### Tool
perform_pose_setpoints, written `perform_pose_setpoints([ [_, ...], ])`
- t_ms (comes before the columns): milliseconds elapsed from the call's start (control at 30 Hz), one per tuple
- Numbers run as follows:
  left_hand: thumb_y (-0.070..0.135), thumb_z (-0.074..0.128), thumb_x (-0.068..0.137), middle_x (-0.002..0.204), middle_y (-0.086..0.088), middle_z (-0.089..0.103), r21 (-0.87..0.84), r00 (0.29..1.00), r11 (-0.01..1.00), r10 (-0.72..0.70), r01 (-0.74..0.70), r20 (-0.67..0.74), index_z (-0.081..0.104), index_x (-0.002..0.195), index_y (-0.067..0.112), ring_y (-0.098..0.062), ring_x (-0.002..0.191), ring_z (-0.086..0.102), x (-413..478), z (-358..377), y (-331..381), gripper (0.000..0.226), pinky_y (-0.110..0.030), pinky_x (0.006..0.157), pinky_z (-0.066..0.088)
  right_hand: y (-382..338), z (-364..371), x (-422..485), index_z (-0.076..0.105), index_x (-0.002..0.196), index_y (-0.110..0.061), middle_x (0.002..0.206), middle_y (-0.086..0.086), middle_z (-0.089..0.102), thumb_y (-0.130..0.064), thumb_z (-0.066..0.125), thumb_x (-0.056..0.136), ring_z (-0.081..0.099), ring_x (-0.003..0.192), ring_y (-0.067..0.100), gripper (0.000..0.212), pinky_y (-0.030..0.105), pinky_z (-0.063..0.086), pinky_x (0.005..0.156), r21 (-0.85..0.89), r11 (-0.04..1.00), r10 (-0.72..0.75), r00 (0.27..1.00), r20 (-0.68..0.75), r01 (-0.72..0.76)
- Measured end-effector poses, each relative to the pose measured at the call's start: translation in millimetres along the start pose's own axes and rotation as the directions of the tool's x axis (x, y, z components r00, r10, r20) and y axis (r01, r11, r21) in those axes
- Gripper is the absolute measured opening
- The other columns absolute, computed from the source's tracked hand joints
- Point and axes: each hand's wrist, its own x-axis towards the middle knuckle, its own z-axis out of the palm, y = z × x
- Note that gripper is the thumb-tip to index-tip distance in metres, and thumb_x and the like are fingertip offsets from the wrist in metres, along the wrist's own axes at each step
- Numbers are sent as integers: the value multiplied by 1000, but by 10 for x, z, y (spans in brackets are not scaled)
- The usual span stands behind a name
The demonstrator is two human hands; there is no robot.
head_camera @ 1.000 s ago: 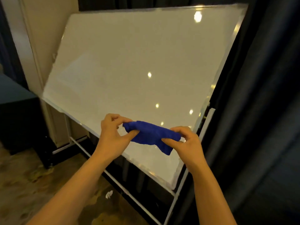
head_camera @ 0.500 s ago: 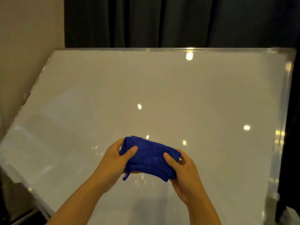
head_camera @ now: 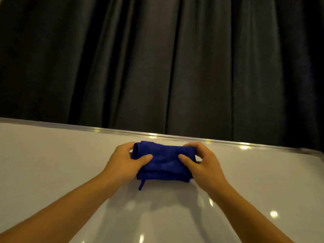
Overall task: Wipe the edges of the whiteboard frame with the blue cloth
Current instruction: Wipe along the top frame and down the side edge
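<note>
The blue cloth (head_camera: 164,161) is folded into a thick pad and held in front of the whiteboard (head_camera: 52,165), just below its top edge. My left hand (head_camera: 125,162) grips the cloth's left end, thumb on its front. My right hand (head_camera: 204,163) grips the right end the same way. The silver top frame edge (head_camera: 228,141) runs across the view just above the cloth, slanting down to the right. Whether the cloth touches the frame is unclear. A small tag hangs from the cloth's lower left corner.
Dark pleated curtains (head_camera: 157,58) fill the background behind the board. The board's top right corner (head_camera: 313,152) is near the right edge of the view. Ceiling lights reflect on the glossy board surface.
The view has swung upward from the board's lower half to its top edge. Both hands have carried the cloth up the board and folded it into a tighter pad.
</note>
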Motion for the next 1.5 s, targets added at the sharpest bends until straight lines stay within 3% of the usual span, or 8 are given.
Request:
perform_pose_setpoints([
  [133, 32, 77, 78, 81, 2, 69, 316, 945, 913, 307, -259, -111, 68, 95, 20, -20, 76, 63, 869, -152, 20, 22, -33, 65, 47, -208, 313, 687, 62, 118, -19, 120, 2, 59, -9, 71, 88, 55, 103, 14, 33, 30, 51, 88, -520, 812, -399, 902, -165, 264],
  [267, 38, 70, 80, 91, -8, 70, 413, 907, 867, 379, -279, -185, 64, 97, 19, -29, 84, 60, 1128, -77, -126, 26, -38, 68, 48, -205, 869, 736, 55, 137, -13, 149, 20, 43, -18, 61, 94, 37, 137, 41, 44, 50, 31, 113, -830, 500, -435, 900, 6, 247],
  [433, 30, 60, 88, 115, -13, 62, 489, 832, 794, 511, -360, -217, 58, 112, 13, -34, 103, 51, 1125, -120, -346, 29, -46, 86, 44, 58, 1392, 627, -10, 156, -34, 166, 5, -17, -69, 21, 93, -27, 149, 25, 79, 46, -14, 121, -803, 505, -271, 941, 202, 318],
  [633, 77, 13, 84, 164, -9, 12, 802, 935, 513, 320, -307, 153, 13, 154, 27, -35, 150, 8, 877, -361, -589, 86, -52, 118, 14, 284, 628, 654, -11, 147, -59, 166, -4, -18, -88, 7, 80, -23, 150, 27, 76, 45, -15, 120, -893, 439, -134, 990, 42, 97],
  [767, 89, -16, 55, 159, -10, -33, 855, 958, 436, 177, -281, 225, -28, 148, 28, -44, 144, -29, 739, -291, -661, 112, -65, 117, -8, 224, 505, 652, -11, 147, -60, 165, -4, -23, -91, 2, 72, -31, 146, 32, 82, 50, -21, 117, -864, 484, 82, 990, -114, -140],
  [1000, 91, -15, 56, 158, -13, -35, 896, 973, 392, 181, -207, 145, -35, 142, 22, -51, 142, -25, 708, -120, -654, 112, -69, 114, -7, 186, 976, 663, -21, 135, -70, 155, -23, -28, -79, 4, 85, -37, 142, 22, 57, 30, -39, 103, -799, 523, -200, 954, 224, 297],
  [1233, 97, -11, 52, 158, -11, -35, 875, 993, 472, 86, -107, 76, -28, 148, 24, -53, 143, -22, 629, 49, -530, 122, -73, 111, -6, 667, -848, 380, -12, 139, -65, 166, -5, -18, -85, 3, 73, -18, 150, 38, 70, 58, -10, 119, -813, 457, 224, 932, -286, -360],
  [1500, 95, 10, 63, 161, -16, -27, 891, 1000, 454, -17, 7, 1, -22, 151, 18, -55, 142, -21, 251, 1549, 59, 121, -75, 111, 0, 730, -672, 451, -5, 147, -61, 165, -17, -13, -77, 10, 88, -32, 144, 23, 63, 36, -31, 107, -808, 523, -110, 962, 251, 271],
])
